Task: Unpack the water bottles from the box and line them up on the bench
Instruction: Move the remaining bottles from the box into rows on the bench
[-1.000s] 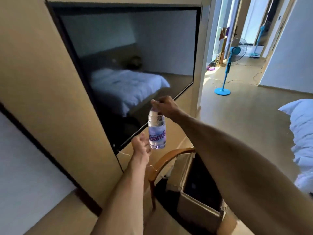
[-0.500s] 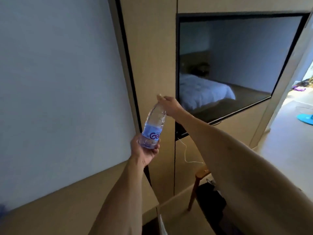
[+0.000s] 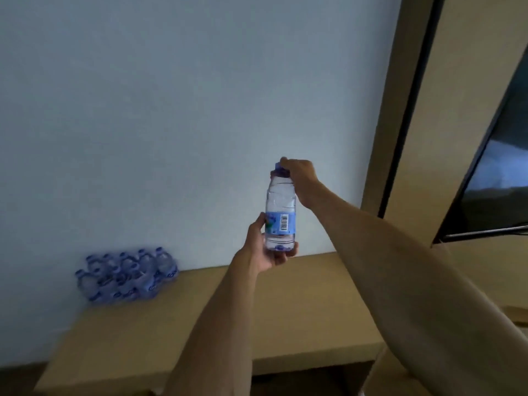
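Observation:
A clear water bottle [image 3: 281, 212] with a blue label and blue cap is held upright in the air above the wooden bench [image 3: 300, 304]. My left hand [image 3: 264, 247] cups and grips its base from the left. My right hand [image 3: 298, 177] pinches its cap from the right. Several more bottles [image 3: 127, 277] with blue caps stand grouped on the bench at the left, against the wall. The box is not clearly in view.
A pale wall [image 3: 171, 110] rises behind the bench. A wooden panel [image 3: 414, 124] and a dark screen [image 3: 503, 167] stand at the right. A strip of cardboard-coloured edge [image 3: 514, 312] shows at the right border.
The view has swung left from the screen and chair to the bench. The bottle went along in both hands; it now stands upright, with the left hand cupping its base.

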A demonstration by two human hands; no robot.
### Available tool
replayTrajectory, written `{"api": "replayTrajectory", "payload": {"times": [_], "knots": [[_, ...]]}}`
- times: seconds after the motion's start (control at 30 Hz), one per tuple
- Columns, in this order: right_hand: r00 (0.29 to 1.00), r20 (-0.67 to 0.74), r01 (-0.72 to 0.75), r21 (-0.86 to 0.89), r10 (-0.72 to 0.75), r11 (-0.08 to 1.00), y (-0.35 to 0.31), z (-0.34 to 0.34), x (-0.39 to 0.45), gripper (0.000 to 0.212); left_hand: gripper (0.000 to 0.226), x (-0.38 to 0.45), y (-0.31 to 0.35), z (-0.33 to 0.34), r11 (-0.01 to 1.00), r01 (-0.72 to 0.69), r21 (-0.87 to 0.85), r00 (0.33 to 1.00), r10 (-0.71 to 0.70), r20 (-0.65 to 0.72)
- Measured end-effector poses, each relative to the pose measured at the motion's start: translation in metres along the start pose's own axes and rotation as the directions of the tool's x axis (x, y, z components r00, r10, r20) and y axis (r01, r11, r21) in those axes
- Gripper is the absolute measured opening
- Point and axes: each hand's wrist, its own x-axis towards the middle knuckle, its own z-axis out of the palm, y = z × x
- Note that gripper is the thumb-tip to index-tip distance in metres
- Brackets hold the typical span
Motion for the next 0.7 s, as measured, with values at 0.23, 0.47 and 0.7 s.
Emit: {"api": "replayTrajectory", "payload": {"times": [0.23, 0.47, 0.7], "knots": [[0.959, 0.284, 0.116, -0.379, -0.004, 0.918, 0.031, 0.122, -0.013, 0.036, 0.052, -0.049, 0.022, -0.101, 0.962, -0.262, -0.08, 0.95, 0.243, -0.195], [0.898, 0.403, -0.02, -0.37, 0.179, 0.929, 0.048, 0.181, -0.017, 0.034, 0.095, -0.078, 0.035, -0.151, 0.901, -0.431, -0.055, 0.899, 0.423, -0.117], [0.831, 0.551, 0.077, -0.258, 0.081, 0.963, 0.048, 0.2, -0.01, 0.028, 0.064, -0.081, 0.048, -0.179, 0.899, -0.417, -0.135, 0.87, 0.352, -0.346]]}}
